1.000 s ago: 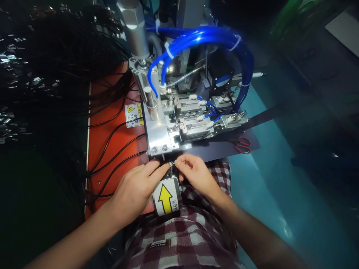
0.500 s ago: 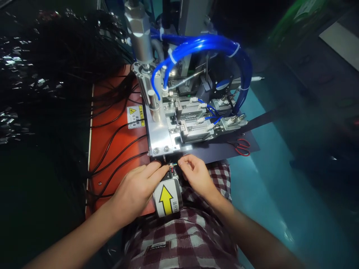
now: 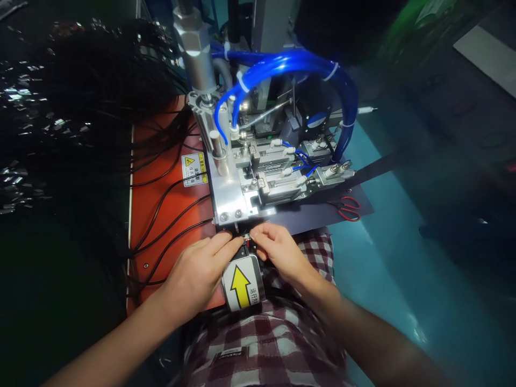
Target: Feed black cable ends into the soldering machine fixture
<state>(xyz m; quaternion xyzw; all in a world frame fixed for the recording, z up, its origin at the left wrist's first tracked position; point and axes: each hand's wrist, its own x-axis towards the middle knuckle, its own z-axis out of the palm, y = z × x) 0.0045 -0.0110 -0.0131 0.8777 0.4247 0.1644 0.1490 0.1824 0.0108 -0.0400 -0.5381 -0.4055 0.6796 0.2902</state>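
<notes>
Small wires [image 3: 247, 237] sit between the left hand [image 3: 193, 270] and the right hand [image 3: 279, 250], near a shiny metal plate [image 3: 228, 203]. The right fingertips pinch them; the left curls just beside, its grip impossible to tell.

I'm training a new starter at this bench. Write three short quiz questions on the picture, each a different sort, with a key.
1. What colour is the arrow printed on the label below the hands?
2. The red-handled scissors lie: A) on the orange panel; B) on the dark plate; C) on the checked cloth.
3. True or false: the left hand and the right hand both have fingertips close to the thin wires.

Key: 1. Yellow. 2. B. 3. True.
</notes>
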